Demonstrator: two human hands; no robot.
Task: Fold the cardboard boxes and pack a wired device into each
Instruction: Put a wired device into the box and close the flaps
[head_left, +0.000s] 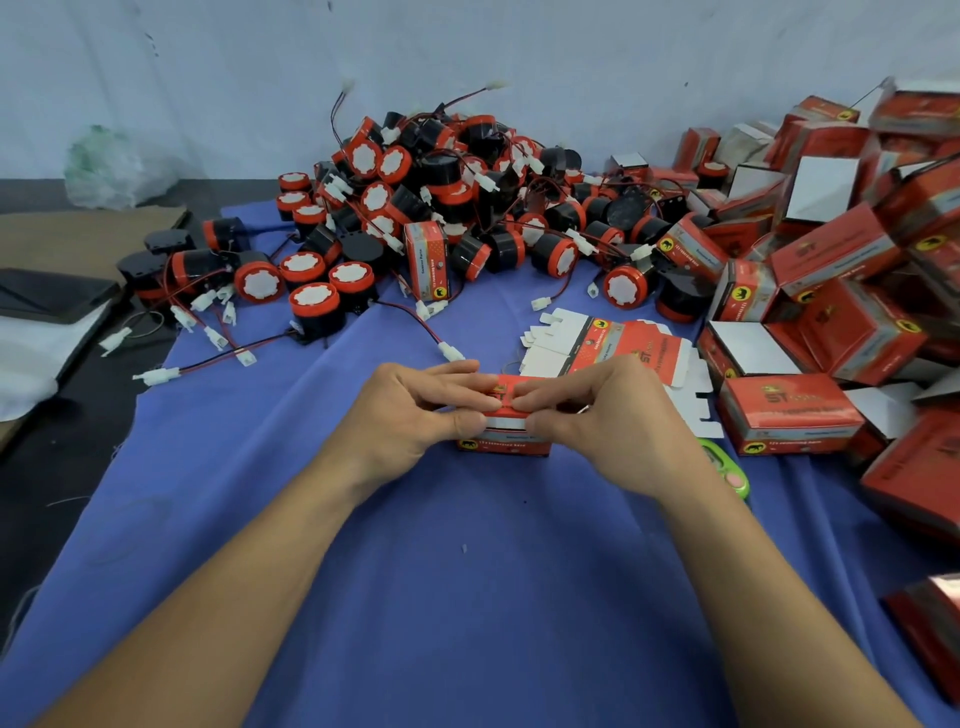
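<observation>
Small red printed cardboard box (501, 446) sits mid blue cloth (467, 597), left hand (410, 415) and right hand (602, 415) both pinching its top flap with curled fingers. Just behind lie flat red-and-white box blanks (597, 340). Farther back is a heap of black-and-red round wired devices (441, 208), with folded red boxes (831, 260) piled right.

On the cloth (467, 571), pinched between left hand (410, 415) and right hand (597, 415): the box (503, 447). Just behind the box, slightly right: flat blanks (597, 338). Farther behind the box: heap of wired devices (467, 208). Right of the box: pile of folded cartons (831, 249). Far left behind the box: plastic bag (101, 166).
</observation>
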